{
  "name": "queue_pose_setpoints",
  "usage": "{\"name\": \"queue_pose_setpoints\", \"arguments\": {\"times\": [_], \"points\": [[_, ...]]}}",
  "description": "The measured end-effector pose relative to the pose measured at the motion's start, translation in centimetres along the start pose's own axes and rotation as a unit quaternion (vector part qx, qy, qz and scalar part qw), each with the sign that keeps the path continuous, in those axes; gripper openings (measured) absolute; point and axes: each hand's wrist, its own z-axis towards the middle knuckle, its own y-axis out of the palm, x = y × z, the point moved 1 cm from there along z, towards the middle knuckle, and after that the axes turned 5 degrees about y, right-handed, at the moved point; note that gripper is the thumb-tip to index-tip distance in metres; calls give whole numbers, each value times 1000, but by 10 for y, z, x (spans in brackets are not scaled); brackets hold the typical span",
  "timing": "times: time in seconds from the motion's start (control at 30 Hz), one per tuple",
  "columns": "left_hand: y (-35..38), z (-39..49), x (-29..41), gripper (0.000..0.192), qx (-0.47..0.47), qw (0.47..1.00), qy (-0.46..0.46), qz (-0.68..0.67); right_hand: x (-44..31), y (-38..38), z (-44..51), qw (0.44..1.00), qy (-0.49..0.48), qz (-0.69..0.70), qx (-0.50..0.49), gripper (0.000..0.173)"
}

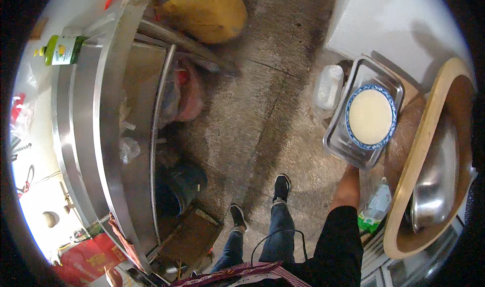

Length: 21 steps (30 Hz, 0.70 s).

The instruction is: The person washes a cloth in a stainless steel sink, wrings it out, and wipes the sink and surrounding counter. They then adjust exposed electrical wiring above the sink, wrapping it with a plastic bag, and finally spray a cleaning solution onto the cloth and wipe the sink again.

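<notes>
My right arm reaches forward on the right, and my right hand is at the near end of a rectangular metal tray, its fingers hidden beneath. On the tray stands a round dish with a blue-and-white patterned rim, filled with a smooth, pale cream-coloured substance. The tray appears supported from below by this hand. At the bottom left edge, part of my left hand shows beside a red printed bag or sheet; nothing is visible in its fingers, and the rest is cut off.
A steel counter with shelves runs along the left, with a green bottle on it. At right, a large wooden-rimmed tub holds a metal basin. A translucent plastic jug stands beyond the tray; a yellow sack-like object lies ahead.
</notes>
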Motion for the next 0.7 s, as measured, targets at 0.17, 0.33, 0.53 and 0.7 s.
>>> {"name": "queue_pose_setpoints", "arguments": {"times": [0.17,0.33,0.53,0.7], "points": [[12,17,-6,39,-6,1000,0,-3,16,-24,-24,999,5,43,15,66],[51,-15,-13,43,12,997,-40,-61,52,-59,-114,997,45,-51,-44,69],[77,-47,-11,41,139,967,-133,-165,-48,-39,-287,908,-118,-153,-372,43],[101,-82,-22,38,261,910,-228,-227,-325,-21,-460,763,-130,37,-632,31]]}}
